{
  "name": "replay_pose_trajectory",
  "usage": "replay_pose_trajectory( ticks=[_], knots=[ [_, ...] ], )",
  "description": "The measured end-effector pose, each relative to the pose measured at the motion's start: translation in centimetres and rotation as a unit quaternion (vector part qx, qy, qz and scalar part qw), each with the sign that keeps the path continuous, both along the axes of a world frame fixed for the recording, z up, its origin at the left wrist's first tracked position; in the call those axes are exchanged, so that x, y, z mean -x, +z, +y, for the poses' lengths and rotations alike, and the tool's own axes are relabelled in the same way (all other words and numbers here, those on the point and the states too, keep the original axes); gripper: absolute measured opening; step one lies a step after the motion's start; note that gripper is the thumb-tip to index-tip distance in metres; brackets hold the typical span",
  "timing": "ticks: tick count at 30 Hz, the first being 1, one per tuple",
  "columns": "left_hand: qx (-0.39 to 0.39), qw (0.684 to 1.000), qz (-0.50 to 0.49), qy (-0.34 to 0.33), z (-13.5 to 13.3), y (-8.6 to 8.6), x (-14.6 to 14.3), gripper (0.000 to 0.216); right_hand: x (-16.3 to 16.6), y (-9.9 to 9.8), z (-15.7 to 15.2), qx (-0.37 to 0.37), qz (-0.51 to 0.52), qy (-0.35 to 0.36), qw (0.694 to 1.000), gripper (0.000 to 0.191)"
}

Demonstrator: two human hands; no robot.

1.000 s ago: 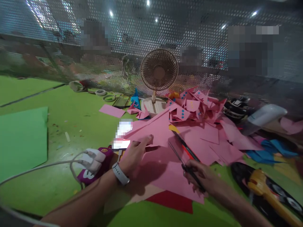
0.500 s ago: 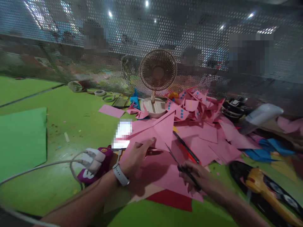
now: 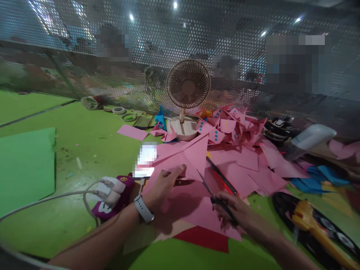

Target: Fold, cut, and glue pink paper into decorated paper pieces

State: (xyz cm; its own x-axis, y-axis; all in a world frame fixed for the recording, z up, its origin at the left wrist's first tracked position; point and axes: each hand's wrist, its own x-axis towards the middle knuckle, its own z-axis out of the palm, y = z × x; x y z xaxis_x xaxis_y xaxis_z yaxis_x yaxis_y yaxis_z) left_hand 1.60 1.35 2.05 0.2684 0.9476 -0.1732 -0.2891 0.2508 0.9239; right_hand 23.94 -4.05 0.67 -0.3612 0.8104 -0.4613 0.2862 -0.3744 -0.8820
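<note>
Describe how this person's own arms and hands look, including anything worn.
The left hand and right hand wear no gloves, and no sleeve shows on either forearm. Around the left wrist is a pale grey, watch-style band with a row of small dark holes; no watch face is visible. Nothing shows on the right wrist.

2 hands, 1 pr scissors, 1 fan, 1 wht wristband, 1 grn sheet.
</note>
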Motion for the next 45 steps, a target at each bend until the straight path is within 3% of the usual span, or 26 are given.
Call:
replay_pose_trajectory(
  ticks=[15,24,45],
  knots=[
    [-0.022,1.0,0.014,0.013,0.0,-0.2,-0.1,0.031,0.6,0.5,0.0,-0.024,-0.005,-0.015,1.0,0.047],
    [-0.015,0.999,0.031,0.011,0.1,0.5,0.1,0.037,0.3,-0.8,0.0,-0.052,-0.006,-0.032,0.998,0.048],
    [-0.018,1.0,0.007,0.002,0.4,0.2,0.2,0.04,0.8,-1.1,0.0,-0.05,0.006,-0.084,0.995,0.051]
  ],
)
